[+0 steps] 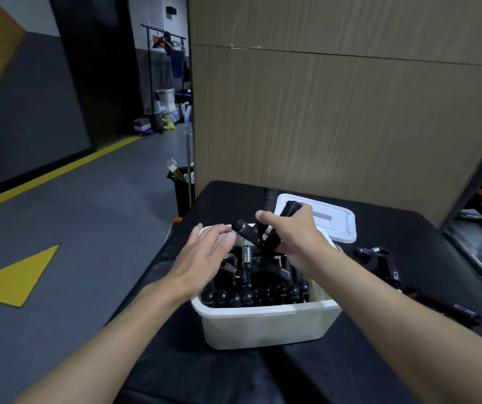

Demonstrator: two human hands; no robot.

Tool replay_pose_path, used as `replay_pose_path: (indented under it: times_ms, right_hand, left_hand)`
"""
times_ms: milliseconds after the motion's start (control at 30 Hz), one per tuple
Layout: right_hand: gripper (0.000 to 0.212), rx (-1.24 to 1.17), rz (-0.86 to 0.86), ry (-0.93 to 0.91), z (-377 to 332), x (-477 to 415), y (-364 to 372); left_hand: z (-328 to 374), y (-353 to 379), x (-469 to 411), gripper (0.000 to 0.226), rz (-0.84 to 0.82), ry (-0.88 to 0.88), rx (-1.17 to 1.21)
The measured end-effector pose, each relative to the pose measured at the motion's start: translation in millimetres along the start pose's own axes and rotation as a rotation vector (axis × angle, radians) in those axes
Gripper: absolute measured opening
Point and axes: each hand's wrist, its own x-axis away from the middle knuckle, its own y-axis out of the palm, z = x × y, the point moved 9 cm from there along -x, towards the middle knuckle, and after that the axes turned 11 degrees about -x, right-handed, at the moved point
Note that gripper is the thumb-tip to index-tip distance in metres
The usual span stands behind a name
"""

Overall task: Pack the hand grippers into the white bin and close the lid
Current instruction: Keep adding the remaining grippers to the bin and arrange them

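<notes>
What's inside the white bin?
Black hand grippers with metal springs. The right hand holds another gripper above them. It and the left hand cover the far part; the bottom is hidden.

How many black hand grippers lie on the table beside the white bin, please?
2: one gripper right of the white plastic bin, another gripper nearer, by the table's right edge; more may be hidden.

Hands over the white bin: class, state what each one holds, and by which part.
The right hand grips a black hand gripper by one handle; the left hand, fingers straight, holds nothing.
</notes>
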Motion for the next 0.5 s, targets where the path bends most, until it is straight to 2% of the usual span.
replay_pose_path:
  times_ms: [200, 333, 400, 500]
  right_hand:
    - [0.078, -0.029, -0.019, 0.038, 10.3, 1.5, 9.9]
    - [0.046, -0.193, -0.088, 0.095, 10.9, 5.5, 9.2]
    - [0.031, -0.113, -0.107, 0.076, 8.7, 3.2, -0.3]
    - [0.013, 0.004, -0.079, -0.042, -5.8, 1.4, -16.0]
  left_hand:
    - [-1.9, 1.0, -3.3, 0.057, 0.027, 0.096, 0.041]
    - [-1.4, -7.6, -5.0, 0.061, 0.127, 0.142, 0.093]
    - [-5.5, -7.4, -6.4, 0.046, 0.149, 0.113, 0.105]
    - [-8.3, -4.5, -8.8, 0.038, 0.14, 0.111, 0.06]
